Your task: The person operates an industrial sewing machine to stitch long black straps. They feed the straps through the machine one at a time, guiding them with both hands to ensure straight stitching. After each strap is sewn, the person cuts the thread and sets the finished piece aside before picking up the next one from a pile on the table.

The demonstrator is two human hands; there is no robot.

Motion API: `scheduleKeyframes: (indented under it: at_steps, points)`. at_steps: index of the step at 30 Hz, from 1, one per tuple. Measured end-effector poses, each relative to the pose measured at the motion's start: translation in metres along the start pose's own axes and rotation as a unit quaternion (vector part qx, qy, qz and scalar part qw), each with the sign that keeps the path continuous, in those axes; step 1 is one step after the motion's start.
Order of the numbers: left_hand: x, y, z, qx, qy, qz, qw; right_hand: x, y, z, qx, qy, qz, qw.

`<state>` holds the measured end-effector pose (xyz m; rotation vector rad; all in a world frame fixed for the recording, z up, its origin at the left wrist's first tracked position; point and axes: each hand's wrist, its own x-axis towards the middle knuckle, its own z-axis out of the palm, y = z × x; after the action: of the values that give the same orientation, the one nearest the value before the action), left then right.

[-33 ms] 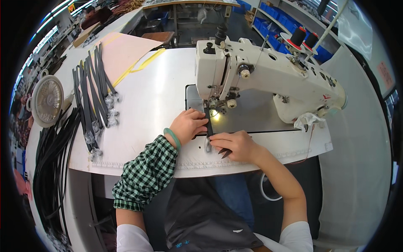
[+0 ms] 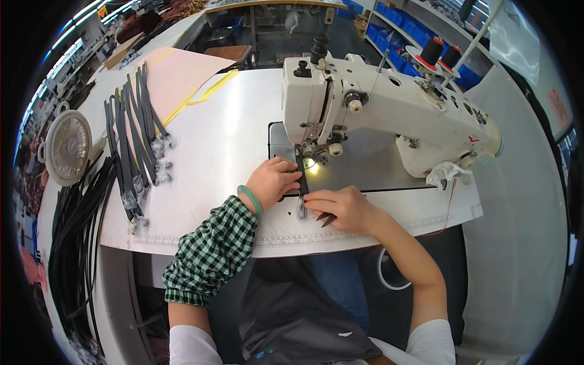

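Observation:
A narrow black strap lies under the needle area of a white sewing machine, running toward me. My left hand, in a checked sleeve with a green bangle at the wrist, presses its closed fingers on the strap from the left. At the near end hangs a shiny metal fitting, seemingly wrapped in clear plastic. The fingertips of my right hand touch the strap from the right, just above that fitting. Dark pointed blades of what look like thread snips stick out below its curled fingers.
Several black straps with plastic-wrapped ends lie on the left of the white table. Long black strips hang over its left edge beside a round plastic basket. Thread spools stand behind the machine.

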<state>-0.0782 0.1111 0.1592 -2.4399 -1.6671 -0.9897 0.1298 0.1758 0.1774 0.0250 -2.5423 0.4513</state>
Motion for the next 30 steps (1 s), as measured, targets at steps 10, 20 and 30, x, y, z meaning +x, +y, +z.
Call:
scheduleKeyframes:
  at_steps: [10, 20, 30]
  points:
    - [0.003, 0.006, -0.007, -0.003, -0.019, -0.013, 1.0, 0.009, 0.033, 0.002, -0.01, 0.003, -0.001, 1.0]
    - [0.007, 0.01, 0.001, 0.049, 0.017, -0.086, 0.995, 0.002, 0.027, -0.008, -0.077, 0.069, 0.063, 0.993]
    - [0.01, 0.026, 0.021, 0.166, 0.034, -0.079, 0.982, -0.15, 0.134, -0.309, -0.458, 0.552, 0.259, 0.647]
